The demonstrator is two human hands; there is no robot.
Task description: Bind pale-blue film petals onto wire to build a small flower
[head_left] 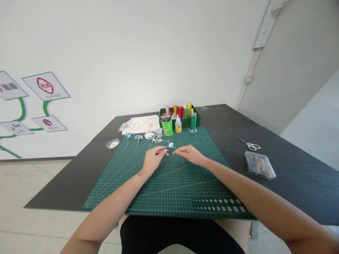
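A small pale blue and white flower [171,145] shows just beyond my fingertips, above the cutting mat. My left hand [155,156] is closed in a pinch right at its left side and seems to hold it; the exact grip is too small to see. My right hand [190,154] is closed too, thumb and forefinger together just right of the flower, and whatever lies between them is too fine to make out. Beyond the hands lie small scissors [158,140], a purple flower on a thin stem [138,137] and a blue flower [128,135].
The green cutting mat [169,187] covers the table's middle. Behind stand a green can of tools [167,127], a glue bottle [178,125], a green thread spool [193,121] and a box of spools [186,122]. To the right are scissors [250,145] and a clear plastic case [260,165].
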